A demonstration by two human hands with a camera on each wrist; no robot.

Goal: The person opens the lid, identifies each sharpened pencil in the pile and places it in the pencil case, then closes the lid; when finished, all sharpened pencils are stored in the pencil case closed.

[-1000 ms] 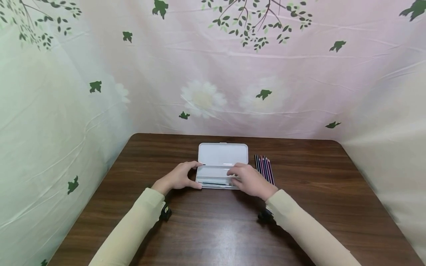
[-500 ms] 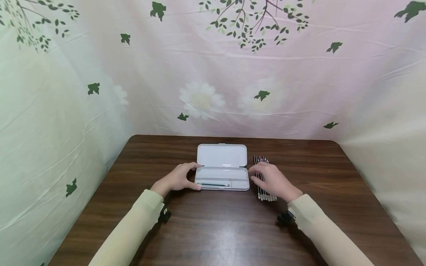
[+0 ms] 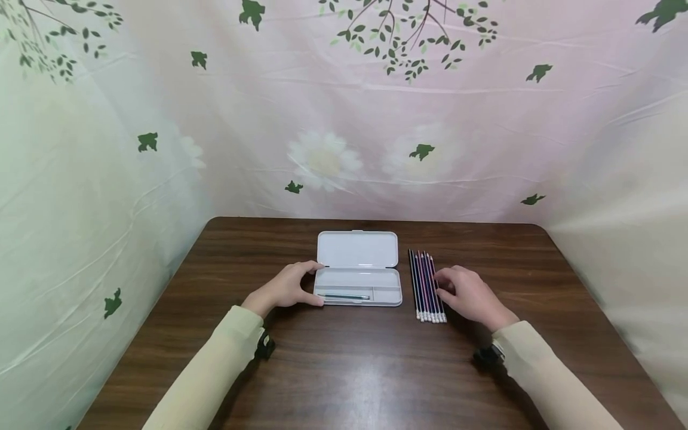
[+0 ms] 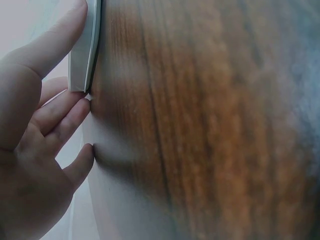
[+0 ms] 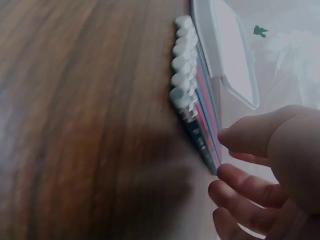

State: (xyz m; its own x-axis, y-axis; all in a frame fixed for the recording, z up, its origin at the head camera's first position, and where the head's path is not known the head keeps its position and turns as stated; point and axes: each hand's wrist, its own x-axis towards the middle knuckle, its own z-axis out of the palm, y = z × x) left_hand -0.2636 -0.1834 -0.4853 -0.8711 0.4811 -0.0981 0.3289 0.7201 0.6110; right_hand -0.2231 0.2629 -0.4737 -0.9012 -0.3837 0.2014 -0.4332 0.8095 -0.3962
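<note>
A white pencil case (image 3: 357, 278) lies on the table with its lid (image 3: 357, 249) raised at the back. A thin teal pencil (image 3: 344, 297) lies in its long front compartment. My left hand (image 3: 287, 286) grips the case's left end, thumb at the front and fingers behind; the left wrist view shows the thumb (image 4: 65, 35) against the case wall (image 4: 84, 60). Right of the case is a row of dark and pink pencils (image 3: 424, 286), erasers toward me. My right hand (image 3: 470, 295) is at the row's right side, thumb and forefinger parted beside the outermost pencil (image 5: 200, 140); contact is unclear.
The brown wooden table (image 3: 344, 370) has a straight far edge, with a printed cloth (image 3: 344, 119) hanging behind it and along both sides. A small compartment (image 3: 387, 295) is at the case's front right. Each wrist wears a small black device.
My right hand has left the inside of the case and moved right, over the pencils, to their right side. The left hand has stayed on the case.
</note>
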